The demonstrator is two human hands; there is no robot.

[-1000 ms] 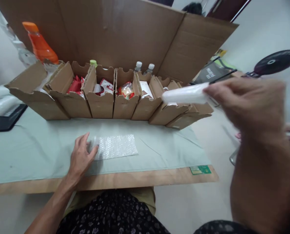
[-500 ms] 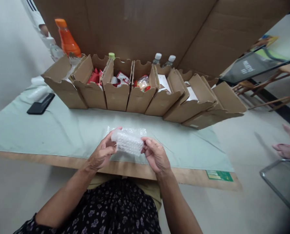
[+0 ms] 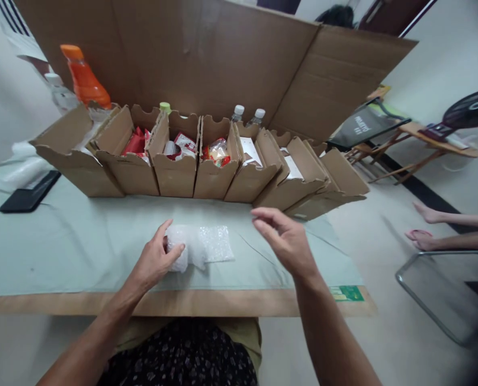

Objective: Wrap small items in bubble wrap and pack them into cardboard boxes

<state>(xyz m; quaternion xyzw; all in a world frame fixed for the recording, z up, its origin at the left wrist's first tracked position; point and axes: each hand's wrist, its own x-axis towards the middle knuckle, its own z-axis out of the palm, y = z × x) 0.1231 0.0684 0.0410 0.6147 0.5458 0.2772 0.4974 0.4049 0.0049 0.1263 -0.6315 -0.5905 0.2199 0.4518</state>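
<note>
A sheet of bubble wrap [image 3: 206, 245] lies partly rolled on the pale green table cover [image 3: 70, 241]. My left hand [image 3: 155, 258] is closed on the rolled end, pressing it against the table. My right hand [image 3: 284, 239] hovers just right of the sheet, fingers apart and slightly curled, holding nothing. What is inside the roll is hidden.
A row of open cardboard boxes [image 3: 174, 166] with packets stands behind, backed by a tall cardboard sheet [image 3: 206, 53]. An orange bottle [image 3: 83, 78] stands far left, a black phone [image 3: 28, 192] lies on the left. Another person's feet [image 3: 427, 225] show at right, by a metal chair frame [image 3: 432, 300].
Half a second ago both hands held the bubble-wrapped bundle up. Now it rests on the table under my left hand, and my right hand has let go and moved right.
</note>
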